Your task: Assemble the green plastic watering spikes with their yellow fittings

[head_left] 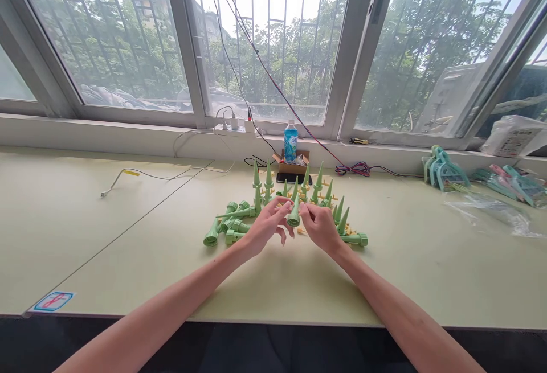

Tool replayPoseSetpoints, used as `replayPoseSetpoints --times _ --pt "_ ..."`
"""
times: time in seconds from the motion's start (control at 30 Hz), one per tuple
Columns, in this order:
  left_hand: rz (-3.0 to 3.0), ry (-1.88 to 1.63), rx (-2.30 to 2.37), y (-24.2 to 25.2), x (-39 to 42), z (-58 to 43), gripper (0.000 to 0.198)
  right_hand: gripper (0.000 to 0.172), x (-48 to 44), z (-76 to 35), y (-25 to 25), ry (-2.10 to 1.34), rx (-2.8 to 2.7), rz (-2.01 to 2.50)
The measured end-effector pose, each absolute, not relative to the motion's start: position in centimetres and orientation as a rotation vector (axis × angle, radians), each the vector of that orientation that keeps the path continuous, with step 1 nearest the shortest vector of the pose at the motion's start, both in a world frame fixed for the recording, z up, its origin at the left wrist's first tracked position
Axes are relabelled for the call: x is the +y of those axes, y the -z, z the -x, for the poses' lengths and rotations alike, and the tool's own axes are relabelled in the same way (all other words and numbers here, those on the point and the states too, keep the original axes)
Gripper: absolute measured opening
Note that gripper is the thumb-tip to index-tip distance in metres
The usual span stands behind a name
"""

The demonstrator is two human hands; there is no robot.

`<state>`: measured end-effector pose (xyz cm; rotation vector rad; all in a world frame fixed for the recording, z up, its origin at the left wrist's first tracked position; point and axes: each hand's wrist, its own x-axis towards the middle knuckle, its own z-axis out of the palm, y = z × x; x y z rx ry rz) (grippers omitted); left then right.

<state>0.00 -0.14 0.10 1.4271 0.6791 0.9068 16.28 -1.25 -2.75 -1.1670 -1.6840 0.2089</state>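
Between my hands, a green plastic plant-watering spike (pixel 294 216) tilts with its round open end toward me. My left hand (pixel 270 222) pinches it by thumb and index finger, with the other fingers loosely curled below. My right hand (pixel 317 225) is closed beside the spike, its fingertips pressed together; what they hold is hidden. Several more green spikes (pixel 239 226) lie in a heap left of my left hand. Others stand point up behind my hands, such as the upright spike (pixel 318 182), with small yellow valve pieces (pixel 350 230) among them. One spike (pixel 355 240) lies by my right wrist.
Behind the spikes stands a cardboard box (pixel 294 167) with a blue-liquid bottle (pixel 290 142) and a dark phone (pixel 290 178) in front. A cable bundle (pixel 352 168) lies by the sill. Teal plastic items (pixel 444 171) and clear bags (pixel 491 213) sit right; a thin cable (pixel 141 173) lies left.
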Motion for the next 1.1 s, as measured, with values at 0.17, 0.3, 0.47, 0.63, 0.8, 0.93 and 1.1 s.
replayPoseSetpoints --times 0.17,0.3,0.47,0.63,0.8,0.93,1.1 --pt "-1.377 -0.835 0.775 -0.3 0.0 0.1 0.045 0.045 -1.5 -16.3 2.6 -0.212 -1.697 1.162" --pt "-1.435 -0.685 0.699 -0.1 -0.2 0.0 0.043 0.044 -1.7 -16.3 2.7 -0.250 -1.726 1.143" --pt "-1.523 -0.729 0.717 0.1 -0.4 0.0 0.039 0.044 -1.5 -16.4 2.9 -0.241 -1.759 1.140" --pt "-1.728 -0.876 0.747 0.7 -0.1 0.1 0.037 0.045 -1.5 -16.3 2.9 -0.248 -1.750 1.140" --pt "-1.857 -0.986 0.792 1.2 0.0 0.0 0.030 0.046 -1.4 -16.3 2.9 -0.223 -1.739 1.155" --pt "-1.888 -1.020 0.832 1.0 -0.2 -0.1 0.029 0.045 -1.3 -16.3 3.0 -0.241 -1.718 1.163" --pt "-1.783 -0.980 0.876 0.9 -0.2 -0.2 0.040 0.045 -1.4 -16.4 2.8 -0.239 -1.660 1.185"
